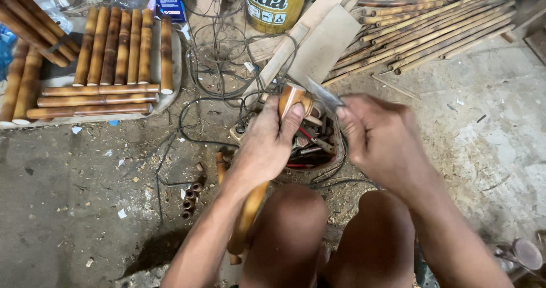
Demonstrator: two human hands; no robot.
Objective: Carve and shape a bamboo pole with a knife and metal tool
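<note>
Bamboo, amber and glossy, is gripped in the left hand (272, 143), whose fingers are wrapped tight round a bamboo piece (291, 99) with the thumb pressed near its upper end; the lower part of the piece runs down between the knees and is partly covered by the forearm. A knife (324, 93) is clamped in the right hand (380, 137), its grey blade laid against the top end of the piece, so the two hands are held close together but not touching. The cut is judged to go best if the blade is kept at a shallow angle and driven away from the holding thumb (which sits very near the edge), with the piece braced firmly. Just beyond the hands a bowl of tools (314, 146) is seen on the ground among black cables (205, 103). Farther out, cut bamboo sections (122, 46) are stacked on a tray at the left, thin bamboo canes (432, 29) are piled at the upper right, and a yellow bucket (276, 3) stands at the top. The right hand is blurred, so its fingers cannot be told apart; the knife handle is hidden within it, and the bucket's top is cut off by the frame.
</note>
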